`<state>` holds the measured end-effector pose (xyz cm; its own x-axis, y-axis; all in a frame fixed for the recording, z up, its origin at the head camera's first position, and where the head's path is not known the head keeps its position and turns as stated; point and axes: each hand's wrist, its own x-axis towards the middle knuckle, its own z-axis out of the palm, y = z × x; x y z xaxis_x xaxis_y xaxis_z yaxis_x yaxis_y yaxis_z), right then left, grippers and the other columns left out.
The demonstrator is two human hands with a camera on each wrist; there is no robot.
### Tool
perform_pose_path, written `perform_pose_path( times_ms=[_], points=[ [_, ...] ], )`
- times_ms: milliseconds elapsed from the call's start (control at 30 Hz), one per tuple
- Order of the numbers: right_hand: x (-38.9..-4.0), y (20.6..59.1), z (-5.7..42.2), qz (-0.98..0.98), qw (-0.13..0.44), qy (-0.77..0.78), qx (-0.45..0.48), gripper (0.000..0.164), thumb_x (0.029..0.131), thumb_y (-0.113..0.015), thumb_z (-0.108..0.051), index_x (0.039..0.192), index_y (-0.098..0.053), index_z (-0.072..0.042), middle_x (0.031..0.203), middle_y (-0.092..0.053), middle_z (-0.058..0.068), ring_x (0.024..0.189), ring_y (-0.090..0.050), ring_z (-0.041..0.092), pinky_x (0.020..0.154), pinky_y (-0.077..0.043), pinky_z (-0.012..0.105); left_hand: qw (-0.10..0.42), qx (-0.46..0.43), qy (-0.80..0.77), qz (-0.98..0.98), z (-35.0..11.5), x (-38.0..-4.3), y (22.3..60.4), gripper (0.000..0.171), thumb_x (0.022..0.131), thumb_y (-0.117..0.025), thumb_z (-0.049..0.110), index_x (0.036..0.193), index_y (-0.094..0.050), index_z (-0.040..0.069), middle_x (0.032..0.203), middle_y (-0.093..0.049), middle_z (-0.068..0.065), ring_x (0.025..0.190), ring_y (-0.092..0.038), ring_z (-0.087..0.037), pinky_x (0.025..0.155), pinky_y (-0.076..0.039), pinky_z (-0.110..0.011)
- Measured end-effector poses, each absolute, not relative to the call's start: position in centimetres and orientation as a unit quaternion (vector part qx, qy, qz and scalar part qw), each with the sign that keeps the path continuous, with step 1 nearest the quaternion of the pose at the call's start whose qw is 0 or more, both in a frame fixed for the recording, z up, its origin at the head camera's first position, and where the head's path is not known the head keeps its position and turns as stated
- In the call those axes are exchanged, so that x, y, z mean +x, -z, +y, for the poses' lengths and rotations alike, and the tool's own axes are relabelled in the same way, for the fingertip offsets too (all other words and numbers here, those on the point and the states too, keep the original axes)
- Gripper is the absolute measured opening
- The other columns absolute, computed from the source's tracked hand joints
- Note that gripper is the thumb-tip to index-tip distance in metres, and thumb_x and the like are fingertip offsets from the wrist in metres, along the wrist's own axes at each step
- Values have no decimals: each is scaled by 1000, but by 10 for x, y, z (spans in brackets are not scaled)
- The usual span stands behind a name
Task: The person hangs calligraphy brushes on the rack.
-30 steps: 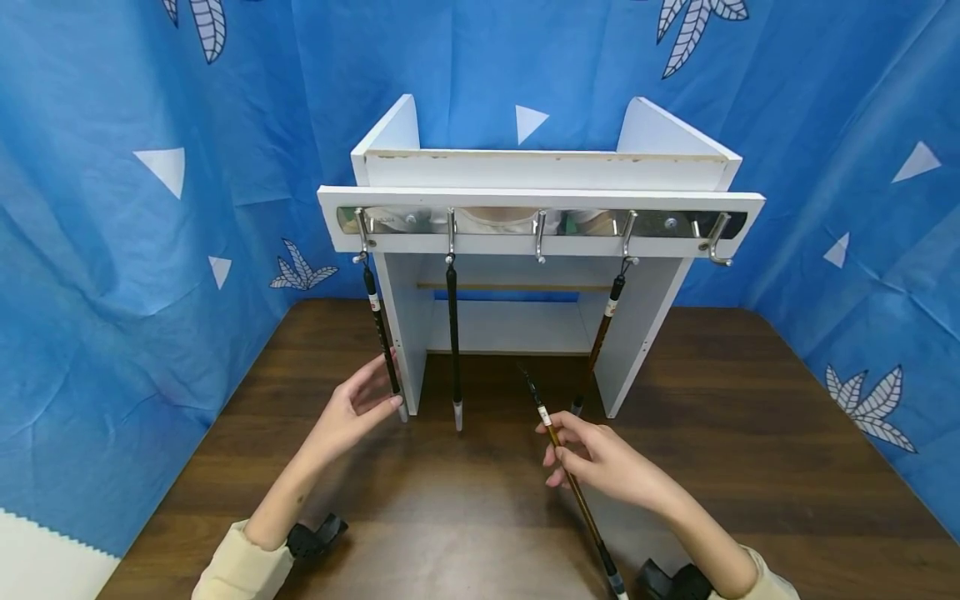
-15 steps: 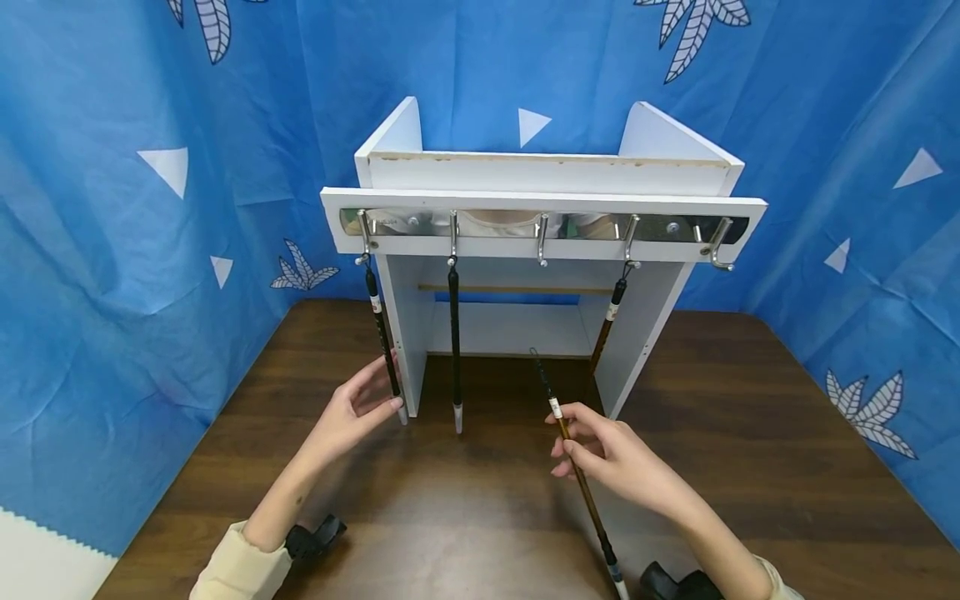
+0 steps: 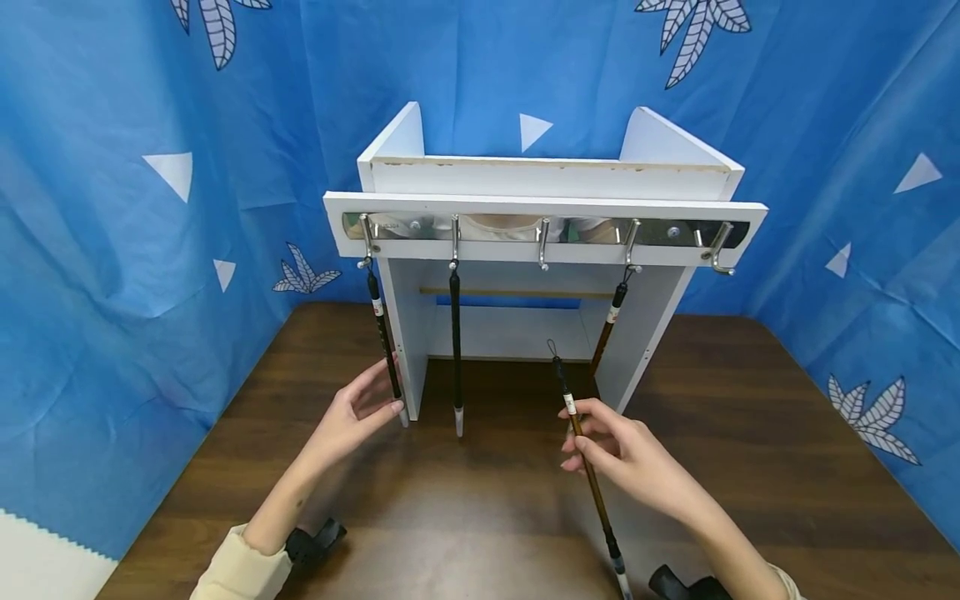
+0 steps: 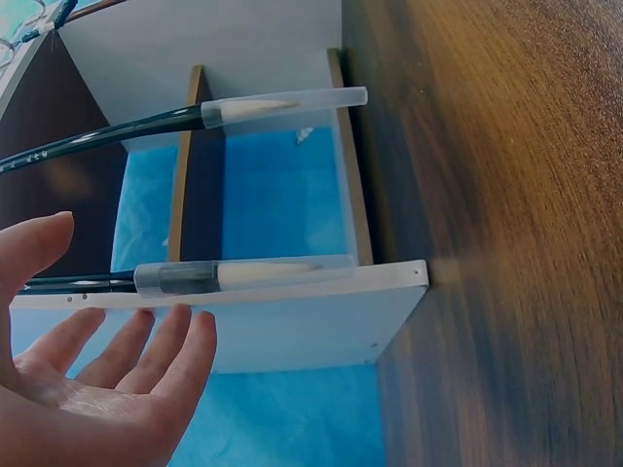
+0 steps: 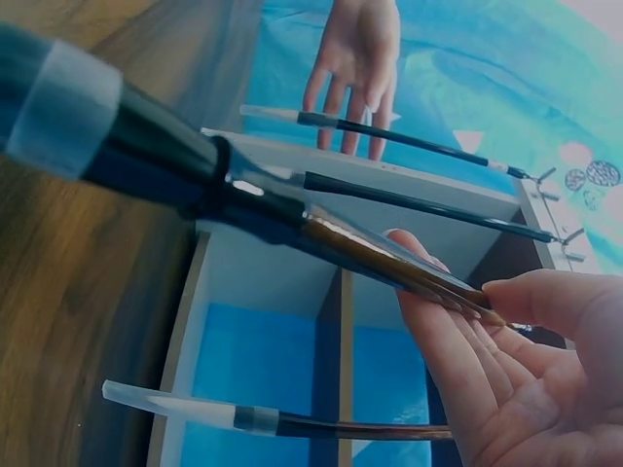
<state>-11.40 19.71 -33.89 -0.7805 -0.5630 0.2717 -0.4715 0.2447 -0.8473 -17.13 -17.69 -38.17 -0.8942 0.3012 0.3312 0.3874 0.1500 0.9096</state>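
My right hand [image 3: 633, 462] pinches a brown calligraphy brush [image 3: 595, 492] between thumb and fingers. Its cord loop points up toward the rack, and its capped tip slants down toward me. In the right wrist view the brush's dark lower end [image 5: 258, 204] looms close. My left hand [image 3: 341, 427] is beside the leftmost hanging black brush [image 3: 382, 329], fingers spread; in the left wrist view, thumb and fingers lie either side of its handle without closing on it. A second black brush [image 3: 456, 342] and a brown brush [image 3: 609, 325] also hang by loops.
The hook rail [image 3: 495, 252] runs along the front of a white shelf unit [image 3: 547, 175]. Its middle hook [image 3: 543, 242] and far-right hook [image 3: 722, 248] carry no brush. Below is a brown wooden table [image 3: 450, 517]; blue patterned cloth [image 3: 247, 167] surrounds it.
My right hand has moved a little to the right with the brown brush, whose loop end has swung right and slightly up. The left hand keeps its place.
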Motion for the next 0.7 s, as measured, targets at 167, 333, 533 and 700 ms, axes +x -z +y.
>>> perform_pose_path(
  times_ms=[167, 333, 533, 700],
  points=[
    [-113, 333, 200, 790, 27, 520, -325, 29, 96, -49, 2, 125, -45, -2, 92, -61, 9, 79, -67, 18, 62, -56, 36, 38, -228, 613, -756, -176, -171, 382, 61, 89, -60, -2, 143, -32, -2, 144, -34, -19, 124, -40, -38, 95, -40, -45],
    [-111, 325, 204, 796, 5, 516, -316, 31, 94, -50, 4, 124, -45, 0, 92, -63, 12, 78, -67, 18, 61, -56, 36, 36, -230, 615, -754, -176, -173, 380, 60, 90, -59, -1, 144, -32, 0, 145, -34, -17, 124, -40, -37, 96, -40, -44],
    [-107, 318, 208, 799, -9, 520, -303, 32, 94, -51, 6, 125, -45, 1, 91, -63, 11, 78, -67, 19, 62, -56, 36, 33, -231, 614, -754, -176, -172, 381, 60, 90, -58, -1, 144, -32, 1, 145, -33, -17, 124, -40, -36, 96, -40, -43],
    [-105, 313, 212, 796, -25, 526, -298, 33, 93, -50, 8, 125, -46, 2, 90, -63, 14, 77, -67, 20, 65, -56, 36, 29, -227, 616, -754, -176, -172, 381, 60, 90, -59, 0, 144, -32, 0, 145, -33, -18, 125, -39, -37, 95, -40, -43]
  ],
)
